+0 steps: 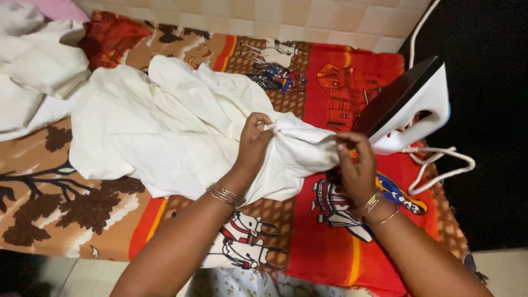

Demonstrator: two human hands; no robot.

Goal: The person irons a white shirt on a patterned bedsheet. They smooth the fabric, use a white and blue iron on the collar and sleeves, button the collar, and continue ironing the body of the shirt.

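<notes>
Both forearms enter from the bottom edge. Patterned red-and-brown spread (330, 242) covers the surface. White garment (165, 126) lies crumpled across it. Left hand (254, 142) and right hand (356, 165) each pinch its near edge. White iron (410, 107) stands upright beside the right hand.

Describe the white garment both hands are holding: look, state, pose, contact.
The white garment looks like plain thin cotton, crumpled and unfolded, in a loose heap on the red and brown printed cloth. The left hand and the right hand pinch its near edge with the fingers, pulling a section taut between them. An upright iron stands just beyond.
</notes>
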